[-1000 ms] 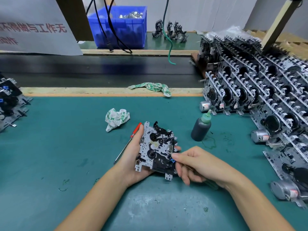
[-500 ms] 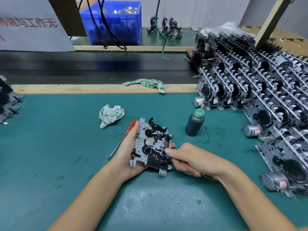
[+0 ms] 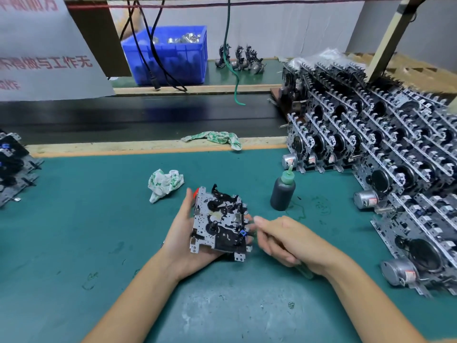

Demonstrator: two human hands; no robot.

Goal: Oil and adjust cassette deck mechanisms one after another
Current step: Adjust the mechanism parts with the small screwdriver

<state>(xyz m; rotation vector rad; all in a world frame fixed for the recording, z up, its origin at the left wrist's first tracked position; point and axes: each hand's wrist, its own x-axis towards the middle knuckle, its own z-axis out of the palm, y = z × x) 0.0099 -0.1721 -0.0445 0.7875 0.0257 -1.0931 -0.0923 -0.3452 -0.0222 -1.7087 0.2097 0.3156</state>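
A cassette deck mechanism (image 3: 220, 226), a perforated metal plate with black parts, lies tilted in my left hand (image 3: 180, 233), which grips it from below and along its left edge. My right hand (image 3: 289, 241) is just right of the mechanism, fingers curled round a thin tool whose greenish handle (image 3: 305, 271) sticks out under the wrist. The tool's dark tip reaches the mechanism's right edge near a small blue part. A dark oil bottle (image 3: 283, 194) with a green nozzle stands upright on the mat behind my right hand.
Stacked rows of mechanisms (image 3: 395, 149) with silver motors fill the right side. More mechanisms (image 3: 12, 169) lie at the left edge. A crumpled rag (image 3: 164, 184) and a red screwdriver's tip (image 3: 196, 193) lie beyond my left hand. Another rag (image 3: 215, 137) and a blue bin (image 3: 173, 60) sit farther back.
My right hand's thumb has come off the mechanism and the hand has drawn slightly right. The mechanism in my left hand now covers most of the red screwdriver.
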